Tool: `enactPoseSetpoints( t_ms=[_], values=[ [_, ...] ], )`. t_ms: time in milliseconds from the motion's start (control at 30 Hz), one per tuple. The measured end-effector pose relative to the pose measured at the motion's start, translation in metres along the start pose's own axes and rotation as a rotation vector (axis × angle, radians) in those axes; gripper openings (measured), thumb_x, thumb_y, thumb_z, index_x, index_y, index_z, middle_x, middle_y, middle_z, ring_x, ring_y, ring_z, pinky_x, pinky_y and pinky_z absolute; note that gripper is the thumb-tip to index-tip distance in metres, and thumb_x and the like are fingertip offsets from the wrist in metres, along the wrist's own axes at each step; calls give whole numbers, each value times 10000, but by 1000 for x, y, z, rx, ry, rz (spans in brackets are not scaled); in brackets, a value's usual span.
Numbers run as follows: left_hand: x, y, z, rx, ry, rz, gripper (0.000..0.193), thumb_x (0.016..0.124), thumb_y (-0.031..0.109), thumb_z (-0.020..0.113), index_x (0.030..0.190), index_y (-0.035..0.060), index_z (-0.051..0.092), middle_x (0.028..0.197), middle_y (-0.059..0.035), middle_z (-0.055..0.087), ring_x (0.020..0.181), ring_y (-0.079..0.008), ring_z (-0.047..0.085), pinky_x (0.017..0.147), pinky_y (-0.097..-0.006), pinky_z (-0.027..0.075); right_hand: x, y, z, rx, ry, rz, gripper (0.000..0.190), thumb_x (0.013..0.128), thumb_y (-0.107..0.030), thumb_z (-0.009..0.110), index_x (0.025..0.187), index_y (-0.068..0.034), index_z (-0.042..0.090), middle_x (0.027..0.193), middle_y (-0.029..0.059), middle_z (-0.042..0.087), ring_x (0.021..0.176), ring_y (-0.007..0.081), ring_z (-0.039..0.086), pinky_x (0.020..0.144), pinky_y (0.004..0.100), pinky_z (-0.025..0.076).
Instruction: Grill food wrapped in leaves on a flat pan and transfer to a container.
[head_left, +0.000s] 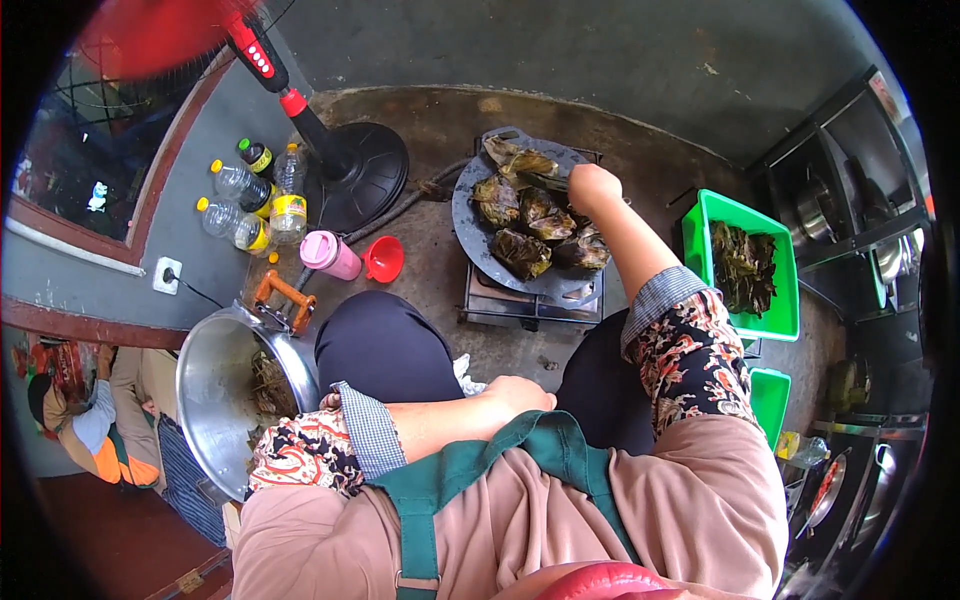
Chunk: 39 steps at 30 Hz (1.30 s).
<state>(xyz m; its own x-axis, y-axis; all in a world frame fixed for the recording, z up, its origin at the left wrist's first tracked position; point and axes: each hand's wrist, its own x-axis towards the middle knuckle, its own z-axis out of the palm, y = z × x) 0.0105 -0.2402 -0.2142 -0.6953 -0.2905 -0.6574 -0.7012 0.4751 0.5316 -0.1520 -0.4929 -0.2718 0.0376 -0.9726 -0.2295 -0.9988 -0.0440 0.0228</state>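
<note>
My right hand (594, 189) is closed at the right side of a round dark griddle pan (471, 244), seemingly on a thin utensil whose form is mostly hidden. Several leaf-wrapped parcels (544, 214) lie on the pan, browned in places; an upper one, with long leaf ends (529, 162), is nearest the hand. Under the pan stands a gas stove (487, 304). My left hand (519, 396) rests between my knees, fingers partly hidden and turned down; whether it holds anything does not show. Something white and crumpled (466, 375) lies just beyond it.
A large metal pot (214, 397) with leaf parcels stands at left. Plastic bottles (289, 202), a pink tumbler (330, 253), a red funnel (383, 259) and a fan base (367, 176) are beyond. At right is a green basin (784, 300) of leaf parcels, beside a rack. Another person (94, 427) sits far left.
</note>
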Motion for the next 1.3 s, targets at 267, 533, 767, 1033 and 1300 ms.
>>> enactPoseSetpoints(
  t_ms=[267,533,767,1033,1300],
  values=[
    [5,1,-3,-10,-37,-43,290,836,224,461,999,35,608,1006,-184,631,962,-332,608,795,-420,486,1,-16,5,5,39,44,241,815,-107,487,951,-74,683,1031,114,649,956,268,628,779,368,509],
    [3,-1,-3,25,-35,-18,290,840,214,462,1014,27,599,1015,-185,628,974,-332,603,805,-415,486,-3,-14,4,-15,69,11,220,805,-107,511,936,-72,684,1018,117,652,949,264,631,779,369,509],
    [-4,2,-6,-1,-30,-13,289,833,200,474,1037,31,589,1020,-181,625,984,-328,599,811,-417,484,-10,35,-31,41,112,53,284,756,-197,646,1039,-188,661,997,101,649,936,275,617,800,381,497],
    [1,-1,11,-23,42,77,339,790,267,516,1012,14,560,901,-226,614,894,-382,595,764,-445,468,-91,47,-51,85,130,32,299,735,-158,635,1030,-191,666,986,88,653,918,265,624,792,363,505],
    [-7,9,14,21,98,143,321,811,268,522,1015,24,566,887,-219,613,896,-378,586,772,-453,455,-128,45,-7,-77,95,99,248,733,-142,608,972,-133,671,986,111,637,946,280,612,794,369,502]
  ],
)
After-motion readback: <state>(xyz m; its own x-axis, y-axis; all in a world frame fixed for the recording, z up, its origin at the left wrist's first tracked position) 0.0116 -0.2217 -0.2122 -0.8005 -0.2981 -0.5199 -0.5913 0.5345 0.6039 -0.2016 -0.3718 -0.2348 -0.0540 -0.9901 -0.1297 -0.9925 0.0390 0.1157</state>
